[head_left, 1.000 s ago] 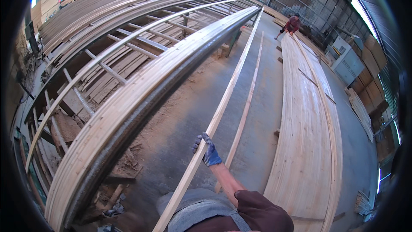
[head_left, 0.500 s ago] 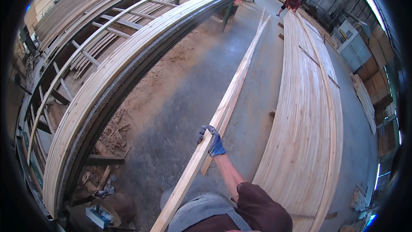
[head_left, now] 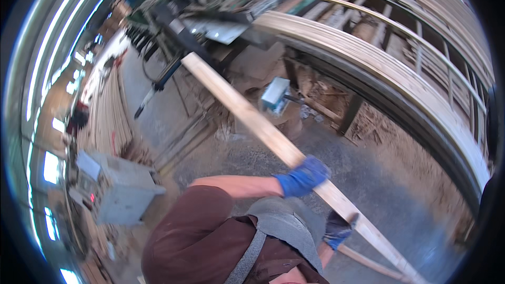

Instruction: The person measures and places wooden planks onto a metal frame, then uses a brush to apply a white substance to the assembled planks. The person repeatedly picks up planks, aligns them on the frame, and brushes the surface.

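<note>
Head view, and a long pale timber plank (head_left: 252,118) runs diagonally from the upper left of the frame down to the lower right, carried clear of the floor. Left hand (head_left: 304,176), in a blue glove, is curled tight over the top of the plank near the middle of the frame, fingers wrapped down its far edge. Right hand (head_left: 337,228), in a darker blue glove, is clamped on the plank lower down, just right of the grey apron bib (head_left: 281,231), fingers closed on the underside. The plank's far end points at a green-framed machine (head_left: 221,5) at the top of the frame. By the look of it, this is the carrying step, with the board being lined up to that machine. Feeding it in would call for both hands keeping it level and aimed straight. A curved stack of laminated boards (head_left: 421,100) sweeps along the right, a grey metal box (head_left: 118,189) sits at lower left.
</note>
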### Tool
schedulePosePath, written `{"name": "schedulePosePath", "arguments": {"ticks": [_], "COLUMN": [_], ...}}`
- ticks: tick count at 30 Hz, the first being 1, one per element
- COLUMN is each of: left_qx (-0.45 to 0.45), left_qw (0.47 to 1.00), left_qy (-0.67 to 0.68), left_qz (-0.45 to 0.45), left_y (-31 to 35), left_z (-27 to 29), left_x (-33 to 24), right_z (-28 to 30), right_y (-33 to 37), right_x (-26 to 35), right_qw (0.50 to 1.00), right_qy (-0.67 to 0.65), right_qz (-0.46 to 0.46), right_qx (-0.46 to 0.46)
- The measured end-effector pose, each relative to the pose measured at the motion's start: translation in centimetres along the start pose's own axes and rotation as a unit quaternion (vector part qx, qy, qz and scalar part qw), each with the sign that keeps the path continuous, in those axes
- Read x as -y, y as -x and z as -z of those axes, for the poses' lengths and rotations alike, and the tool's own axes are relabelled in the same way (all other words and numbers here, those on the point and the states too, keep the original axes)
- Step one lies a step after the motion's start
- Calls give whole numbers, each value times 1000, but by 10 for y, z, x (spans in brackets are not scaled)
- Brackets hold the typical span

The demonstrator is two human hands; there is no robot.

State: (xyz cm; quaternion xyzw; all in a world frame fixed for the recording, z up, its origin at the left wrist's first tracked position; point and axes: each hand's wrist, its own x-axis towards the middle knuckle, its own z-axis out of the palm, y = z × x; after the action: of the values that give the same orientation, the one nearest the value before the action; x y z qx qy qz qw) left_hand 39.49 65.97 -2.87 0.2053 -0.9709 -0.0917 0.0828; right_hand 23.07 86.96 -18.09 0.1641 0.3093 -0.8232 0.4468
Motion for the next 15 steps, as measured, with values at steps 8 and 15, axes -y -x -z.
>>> {"name": "schedulePosePath", "arguments": {"ticks": [8,15], "left_qx": [-301,-559], "left_qw": [944,672], "left_qy": [131,361], "left_qz": [-28,325], "left_y": [58,236], "left_z": [88,169], "left_x": [72,294], "right_z": [25,6], "right_y": [-56,-54], "right_x": [39,97], "right_qw": [976,985], "right_qy": [149,83], "right_qz": [159,114], "right_qx": [-20,-102]}}
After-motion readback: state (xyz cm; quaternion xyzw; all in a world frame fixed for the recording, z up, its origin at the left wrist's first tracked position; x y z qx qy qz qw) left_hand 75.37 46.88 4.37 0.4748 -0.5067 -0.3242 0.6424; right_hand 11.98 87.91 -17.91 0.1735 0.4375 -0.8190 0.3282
